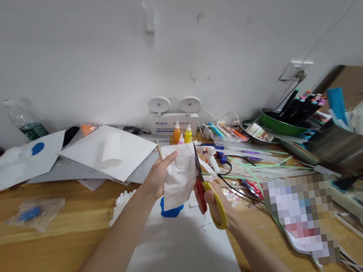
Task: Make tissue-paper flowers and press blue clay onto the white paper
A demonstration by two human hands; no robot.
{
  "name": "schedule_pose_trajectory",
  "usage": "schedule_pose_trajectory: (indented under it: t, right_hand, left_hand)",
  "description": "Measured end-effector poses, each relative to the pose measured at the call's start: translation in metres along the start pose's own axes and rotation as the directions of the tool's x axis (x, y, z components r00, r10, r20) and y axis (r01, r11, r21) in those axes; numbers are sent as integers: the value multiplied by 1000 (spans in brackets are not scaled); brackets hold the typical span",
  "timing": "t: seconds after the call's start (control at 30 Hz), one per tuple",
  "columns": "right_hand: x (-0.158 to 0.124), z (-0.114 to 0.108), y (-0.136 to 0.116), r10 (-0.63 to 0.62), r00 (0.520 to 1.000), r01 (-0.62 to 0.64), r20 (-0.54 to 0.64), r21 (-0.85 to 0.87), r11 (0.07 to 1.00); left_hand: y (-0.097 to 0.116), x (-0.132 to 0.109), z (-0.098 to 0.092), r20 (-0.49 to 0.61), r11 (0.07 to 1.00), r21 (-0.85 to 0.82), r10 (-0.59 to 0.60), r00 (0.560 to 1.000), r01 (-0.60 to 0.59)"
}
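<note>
My left hand [156,177] pinches a crinkled piece of thin white paper [180,179] by its left side, thumb on the near face. A thin brownish stick shows beside those fingers; I cannot tell whether it is held too. Fingers of my right hand [216,203] are in the handles of a pair of scissors [222,221], one handle red and one yellow. The blades point up along the paper's right edge; whether they touch it is unclear. Below the paper, a blue clay-like blob [172,211] lies on a large white sheet [183,263], partly covered by the paper.
A white glue gun [213,161] with a black cord lies right of the scissors. Behind stand small paint bottles [187,134] and a two-lamp emergency light [175,125]. Pens fill a green bowl [273,126]. Left lie a paper roll [111,150] and a plastic bag [38,214].
</note>
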State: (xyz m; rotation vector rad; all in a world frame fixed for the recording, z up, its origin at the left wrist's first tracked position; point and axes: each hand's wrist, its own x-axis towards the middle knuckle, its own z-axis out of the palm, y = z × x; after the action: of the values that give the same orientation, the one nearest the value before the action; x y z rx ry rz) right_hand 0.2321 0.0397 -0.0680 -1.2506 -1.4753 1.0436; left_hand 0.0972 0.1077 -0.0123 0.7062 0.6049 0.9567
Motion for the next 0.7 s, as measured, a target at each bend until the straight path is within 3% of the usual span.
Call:
schedule_pose_trajectory:
  t: [0.5, 0.7]
  right_hand:
    - [-1, -2, -1, -21, 1000, 21, -16, 26, 999]
    - [0, 0, 1, -29, 999, 30, -15, 44, 999]
  left_hand:
    - [-4, 2, -3, -26, 1000, 25, -7, 1000, 8]
    - [-5, 2, -4, 9, 999, 12, -52, 999, 52]
